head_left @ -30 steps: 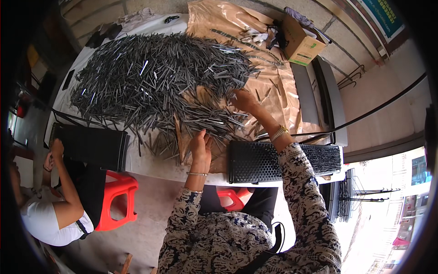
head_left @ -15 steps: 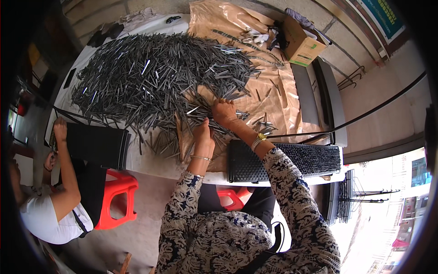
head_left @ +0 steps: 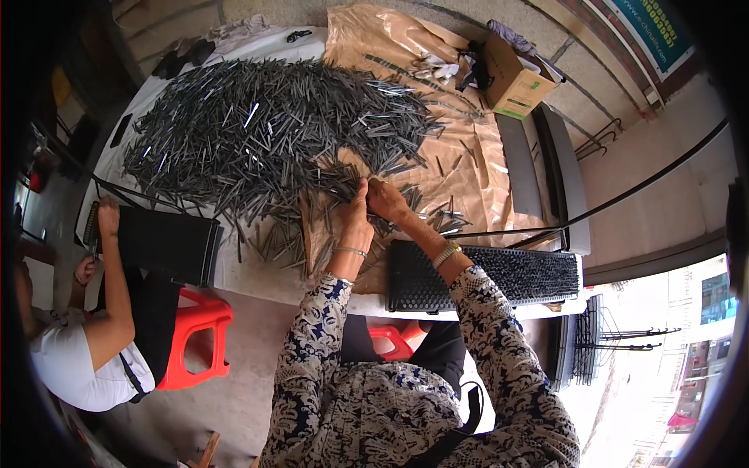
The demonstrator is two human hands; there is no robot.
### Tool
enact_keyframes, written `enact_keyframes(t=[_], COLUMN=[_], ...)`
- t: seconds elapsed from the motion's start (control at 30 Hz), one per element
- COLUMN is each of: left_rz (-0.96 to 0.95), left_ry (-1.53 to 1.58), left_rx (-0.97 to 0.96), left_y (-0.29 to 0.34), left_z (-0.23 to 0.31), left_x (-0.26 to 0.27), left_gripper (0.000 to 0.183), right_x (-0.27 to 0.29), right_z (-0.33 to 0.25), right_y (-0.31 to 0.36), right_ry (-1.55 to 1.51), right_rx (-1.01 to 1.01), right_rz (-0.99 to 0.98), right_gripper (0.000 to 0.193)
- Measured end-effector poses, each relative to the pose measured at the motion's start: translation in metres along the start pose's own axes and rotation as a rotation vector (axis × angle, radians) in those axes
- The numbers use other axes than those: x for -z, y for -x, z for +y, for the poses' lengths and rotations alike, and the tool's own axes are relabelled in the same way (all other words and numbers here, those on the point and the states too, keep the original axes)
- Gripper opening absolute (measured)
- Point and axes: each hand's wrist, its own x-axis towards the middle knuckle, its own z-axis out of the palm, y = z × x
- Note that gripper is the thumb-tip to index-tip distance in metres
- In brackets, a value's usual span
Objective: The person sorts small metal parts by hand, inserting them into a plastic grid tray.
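Observation:
A broad heap of thin dark sticks (head_left: 257, 132) covers much of the table. At its near right edge my two hands are close together. My left hand (head_left: 355, 222) is closed with its thumb up, and its fingertips are hidden among the sticks. Beside it, my right hand (head_left: 387, 201) is curled closed, knuckles up, almost touching the left thumb. What either hand grips is hidden. Close to my right forearm is a black perforated rack (head_left: 417, 277), its right part filled with upright dark sticks (head_left: 523, 273).
Brown paper (head_left: 476, 171) lies under the sticks on the right. A cardboard box (head_left: 519, 82) stands at the far right. At left, another person (head_left: 94, 359) works beside a black block (head_left: 168, 246) near a red stool (head_left: 199, 343). A dark cable (head_left: 616, 199) crosses at right.
My hands have come closer together. The right one has moved slightly nearer to me, and the left thumb has risen beside it. The other person's hands shifted slightly.

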Motion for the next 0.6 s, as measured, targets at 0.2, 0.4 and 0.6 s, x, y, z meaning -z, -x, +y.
enact_keyframes(t=[0.2,0.4,0.6], left_rz=[-0.121,-0.355,-0.290], left_ry=[0.218,0.497,0.424], left_rx=[0.050,0.082,0.037], left_y=[-0.022,-0.010,-0.020], left_z=[-0.005,0.014,0.035], left_x=[0.010,0.026,0.032], left_gripper=[0.036,0.020,0.019], right_x=[0.001,0.016,0.059], right_z=[-0.059,-0.081,-0.088], right_y=[0.024,0.040,0.041], right_ry=[-0.077,-0.189,-0.549], right_rx=[-0.156,0.161,0.207], right_rz=[0.139,0.257,-0.101], right_gripper=[0.025,0.012,0.021])
